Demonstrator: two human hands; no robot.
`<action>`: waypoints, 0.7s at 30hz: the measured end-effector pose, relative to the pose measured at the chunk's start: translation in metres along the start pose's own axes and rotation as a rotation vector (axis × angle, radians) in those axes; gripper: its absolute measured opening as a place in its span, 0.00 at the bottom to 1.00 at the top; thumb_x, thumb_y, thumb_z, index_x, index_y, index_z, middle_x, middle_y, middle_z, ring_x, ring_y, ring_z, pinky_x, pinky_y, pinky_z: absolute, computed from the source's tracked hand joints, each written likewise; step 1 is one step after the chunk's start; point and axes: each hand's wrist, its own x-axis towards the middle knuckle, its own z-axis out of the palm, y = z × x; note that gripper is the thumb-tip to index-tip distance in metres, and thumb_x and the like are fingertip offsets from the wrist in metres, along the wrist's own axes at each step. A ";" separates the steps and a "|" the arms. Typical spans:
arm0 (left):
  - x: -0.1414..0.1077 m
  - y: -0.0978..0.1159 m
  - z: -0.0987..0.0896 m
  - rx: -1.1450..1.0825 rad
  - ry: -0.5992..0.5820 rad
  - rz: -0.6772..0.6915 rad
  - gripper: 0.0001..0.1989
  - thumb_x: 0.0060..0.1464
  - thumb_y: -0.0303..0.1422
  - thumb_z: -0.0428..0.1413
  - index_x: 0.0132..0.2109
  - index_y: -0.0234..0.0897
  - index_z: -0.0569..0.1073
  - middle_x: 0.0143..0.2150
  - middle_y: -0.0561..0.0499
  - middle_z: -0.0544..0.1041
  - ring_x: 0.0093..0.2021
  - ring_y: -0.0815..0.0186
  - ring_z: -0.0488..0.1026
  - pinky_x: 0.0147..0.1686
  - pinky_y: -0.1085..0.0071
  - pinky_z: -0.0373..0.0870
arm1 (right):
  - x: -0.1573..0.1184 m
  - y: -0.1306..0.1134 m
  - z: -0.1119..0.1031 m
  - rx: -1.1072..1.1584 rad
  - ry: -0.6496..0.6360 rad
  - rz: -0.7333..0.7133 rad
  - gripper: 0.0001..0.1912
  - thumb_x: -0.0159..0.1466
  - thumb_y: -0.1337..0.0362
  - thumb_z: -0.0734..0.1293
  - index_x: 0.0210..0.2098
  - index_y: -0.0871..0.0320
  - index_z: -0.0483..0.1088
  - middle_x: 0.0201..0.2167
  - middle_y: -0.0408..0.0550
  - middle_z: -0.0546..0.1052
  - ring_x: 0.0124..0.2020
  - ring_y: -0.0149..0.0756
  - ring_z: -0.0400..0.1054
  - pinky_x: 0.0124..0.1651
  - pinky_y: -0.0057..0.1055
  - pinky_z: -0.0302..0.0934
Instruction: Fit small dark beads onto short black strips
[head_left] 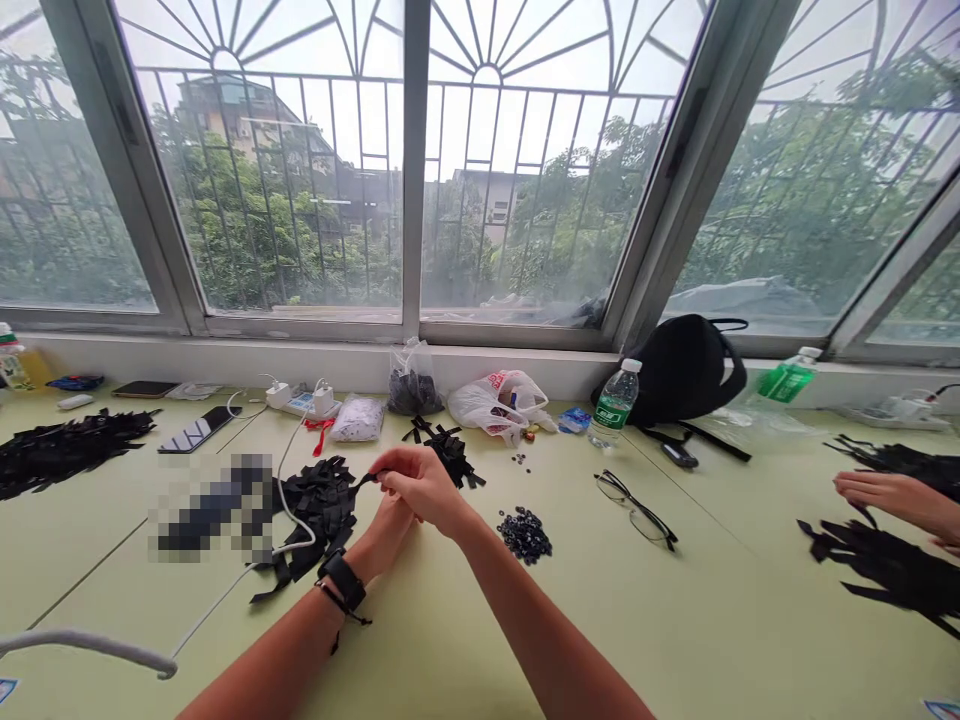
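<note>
The big green bench (465, 650) holds a pile of black strips (326, 510) near the left hand (386, 535), whose fingers are mostly hidden, so I can't tell if they're shut. The right hand (426, 487) has its fingers pinched on one strip (365, 482) beside the pile. Little dark rings (526, 536) lie to the right.

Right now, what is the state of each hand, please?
Left hand: partly hidden; open or closed cannot be told.
Right hand: fingers closed on a black strip.
</note>
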 end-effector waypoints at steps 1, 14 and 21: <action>0.001 0.002 -0.003 -0.027 -0.017 -0.003 0.12 0.52 0.43 0.64 0.34 0.39 0.77 0.33 0.47 0.77 0.39 0.55 0.74 0.40 0.61 0.71 | -0.006 -0.003 -0.010 -0.008 0.012 0.027 0.10 0.56 0.68 0.66 0.35 0.59 0.78 0.28 0.44 0.77 0.28 0.31 0.68 0.32 0.26 0.64; 0.001 0.009 -0.007 -0.088 -0.269 -0.198 0.20 0.49 0.42 0.71 0.43 0.32 0.83 0.36 0.45 0.81 0.31 0.68 0.74 0.34 0.72 0.69 | -0.070 0.012 -0.114 -0.271 0.034 0.061 0.09 0.60 0.66 0.67 0.40 0.58 0.76 0.30 0.44 0.75 0.31 0.32 0.66 0.34 0.28 0.60; -0.003 0.009 -0.008 0.102 -0.278 -0.130 0.20 0.46 0.42 0.72 0.43 0.34 0.83 0.38 0.44 0.83 0.36 0.64 0.77 0.41 0.69 0.71 | -0.078 0.026 -0.119 -0.244 0.114 0.081 0.13 0.62 0.57 0.71 0.42 0.59 0.75 0.28 0.43 0.73 0.29 0.32 0.65 0.33 0.29 0.62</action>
